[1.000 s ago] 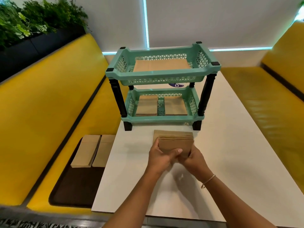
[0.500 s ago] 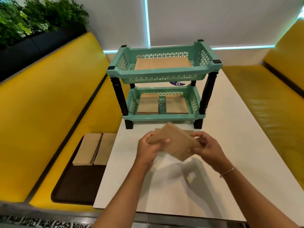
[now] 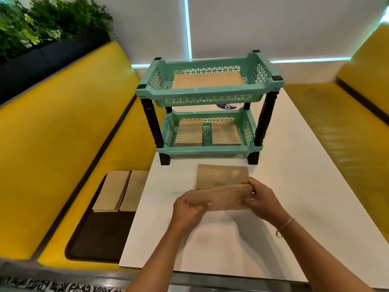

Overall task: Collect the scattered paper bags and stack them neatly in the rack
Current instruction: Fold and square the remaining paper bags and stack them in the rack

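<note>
A stack of brown paper bags (image 3: 221,197) is held level just above the white table (image 3: 294,186), my left hand (image 3: 187,209) gripping its left end and my right hand (image 3: 261,199) its right end. Beneath and behind it, another flat brown bag (image 3: 223,173) lies on the table. The teal two-tier rack (image 3: 210,95) stands beyond, with a wide bag (image 3: 208,80) in the top tier and two bag stacks, one on the left (image 3: 189,132) and one on the right (image 3: 225,132), in the bottom tier. Two more bag stacks (image 3: 120,190) rest on a dark tray.
The dark brown tray (image 3: 99,234) sits on the yellow bench seat (image 3: 63,144) left of the table. Another yellow bench (image 3: 341,127) runs along the right. A planter with green plants (image 3: 37,24) tops the left backrest. A purple sticker (image 3: 226,106) shows behind the rack.
The stack in my hands was lifted and tilted half a second ago; now it is turned sideways, level and held at both ends, uncovering the bag lying on the table.
</note>
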Tool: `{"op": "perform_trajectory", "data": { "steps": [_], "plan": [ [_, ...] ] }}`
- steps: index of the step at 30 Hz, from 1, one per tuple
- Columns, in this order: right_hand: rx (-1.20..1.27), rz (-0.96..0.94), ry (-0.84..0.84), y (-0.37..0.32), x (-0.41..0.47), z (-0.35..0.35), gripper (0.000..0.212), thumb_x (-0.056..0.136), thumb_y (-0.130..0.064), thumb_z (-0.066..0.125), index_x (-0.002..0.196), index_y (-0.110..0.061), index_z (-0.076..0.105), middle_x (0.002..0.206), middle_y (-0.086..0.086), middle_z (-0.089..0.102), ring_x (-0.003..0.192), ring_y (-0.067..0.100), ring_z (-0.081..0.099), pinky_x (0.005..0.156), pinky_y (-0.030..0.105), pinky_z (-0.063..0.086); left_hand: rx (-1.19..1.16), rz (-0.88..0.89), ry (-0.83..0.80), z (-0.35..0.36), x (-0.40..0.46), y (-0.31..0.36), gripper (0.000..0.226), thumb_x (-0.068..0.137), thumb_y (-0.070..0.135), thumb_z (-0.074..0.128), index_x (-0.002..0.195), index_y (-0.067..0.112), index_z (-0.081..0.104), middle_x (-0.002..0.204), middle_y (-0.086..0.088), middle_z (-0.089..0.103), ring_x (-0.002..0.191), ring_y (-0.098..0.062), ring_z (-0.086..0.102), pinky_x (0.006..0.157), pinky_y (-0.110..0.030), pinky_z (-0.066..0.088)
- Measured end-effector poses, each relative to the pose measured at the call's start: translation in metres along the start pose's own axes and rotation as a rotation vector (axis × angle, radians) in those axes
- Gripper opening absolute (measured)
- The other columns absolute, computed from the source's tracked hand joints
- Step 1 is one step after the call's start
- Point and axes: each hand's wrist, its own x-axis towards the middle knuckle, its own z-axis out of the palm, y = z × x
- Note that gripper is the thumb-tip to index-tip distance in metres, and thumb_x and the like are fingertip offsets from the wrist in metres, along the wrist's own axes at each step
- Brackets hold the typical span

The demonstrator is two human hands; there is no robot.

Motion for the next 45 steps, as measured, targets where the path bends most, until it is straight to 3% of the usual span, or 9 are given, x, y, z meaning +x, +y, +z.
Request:
{"op": "perform_trajectory", "data": {
  "steps": [4,10,14,20,24,29,32,36,45],
  "plan": [
    [-0.067,-0.039,0.018,-0.012,0.001,-0.009,0.048,0.074,-0.001,0.073,0.113,-0.024,0.058,0.100,-0.008,0.057,0.087,0.012,0.053,0.069,0.003,0.039,0.039,0.005,-0.015,-0.001,0.007,0.008,0.029,0.067,-0.007,0.078,0.085,0.015,0.070,0.081,0.004,0.072,0.080,-0.015,0.068,0.075,-0.022,0.056],
    [-0.273,-0.051,-0.101,-0.033,0.014,-0.025,0.034,0.084,-0.011,0.065,0.117,-0.020,0.060,0.104,-0.009,0.057,0.097,0.012,0.053,0.079,0.017,0.037,0.220,0.066,-0.124,-0.001,0.025,0.054,0.034,0.070,0.003,0.079,0.091,0.024,0.062,0.087,0.006,0.067,0.084,-0.015,0.064,0.072,-0.028,0.056],
    [0.348,0.251,-0.104,-0.048,0.024,-0.029,0.013,0.086,-0.004,0.059,0.092,-0.015,0.060,0.090,0.005,0.060,0.077,0.020,0.055,0.059,0.027,0.045,0.079,0.051,0.021,-0.008,0.045,0.084,0.029,0.076,0.006,0.075,0.098,0.017,0.058,0.092,-0.003,0.067,0.084,-0.019,0.063,0.073,-0.033,0.054],
    [0.804,0.537,-0.004,-0.055,0.051,-0.015,0.025,0.093,-0.001,0.050,0.117,-0.006,0.050,0.094,0.012,0.060,0.077,0.024,0.058,0.048,0.029,0.049,0.084,-0.261,-0.133,0.013,0.059,0.090,0.040,0.084,0.011,0.069,0.115,0.007,0.045,0.092,-0.010,0.066,0.073,-0.018,0.064,0.057,-0.027,0.056],
    [0.862,0.572,0.133,-0.064,0.080,-0.006,0.026,0.093,-0.002,0.050,0.118,-0.006,0.052,0.110,0.020,0.061,0.092,0.037,0.062,0.046,0.038,0.056,0.275,-0.157,-0.089,0.034,0.082,0.095,0.016,0.082,0.008,0.069,0.096,0.013,0.064,0.104,-0.009,0.070,0.092,-0.023,0.066,0.087,-0.041,0.055],
    [0.432,0.447,0.290,-0.089,0.129,-0.020,0.013,0.088,-0.011,0.060,0.098,-0.004,0.061,0.095,0.010,0.062,0.080,0.024,0.060,0.057,0.025,0.048,0.518,0.027,0.044,0.049,0.129,0.137,0.022,0.087,0.014,0.065,0.108,0.009,0.063,0.105,-0.003,0.065,0.088,-0.017,0.059,0.078,-0.024,0.048],
    [0.140,0.457,0.274,-0.097,0.155,-0.033,0.026,0.088,-0.023,0.060,0.105,-0.004,0.063,0.109,0.011,0.065,0.099,0.028,0.060,0.077,0.027,0.046,0.643,0.049,0.044,0.056,0.156,0.152,0.023,0.090,0.014,0.060,0.112,0.008,0.061,0.113,-0.005,0.062,0.092,-0.018,0.058,0.076,-0.019,0.044],
    [0.030,0.443,0.267,-0.091,0.174,-0.037,0.019,0.087,-0.021,0.058,0.089,-0.004,0.065,0.109,0.016,0.065,0.102,0.030,0.060,0.081,0.031,0.046,0.778,0.093,-0.003,0.063,0.178,0.151,0.029,0.090,0.012,0.058,0.117,0.003,0.055,0.117,-0.011,0.062,0.106,-0.024,0.060,0.083,-0.018,0.045],
    [-0.187,0.479,0.167,-0.079,0.185,-0.030,0.031,0.089,-0.019,0.055,0.107,0.006,0.061,0.115,0.018,0.062,0.107,0.030,0.059,0.085,0.030,0.046,0.900,-0.002,-0.092,0.073,0.190,0.129,0.046,0.091,0.014,0.057,0.133,0.004,0.040,0.128,-0.014,0.055,0.116,-0.028,0.054,0.086,-0.025,0.044]
  ]
}}
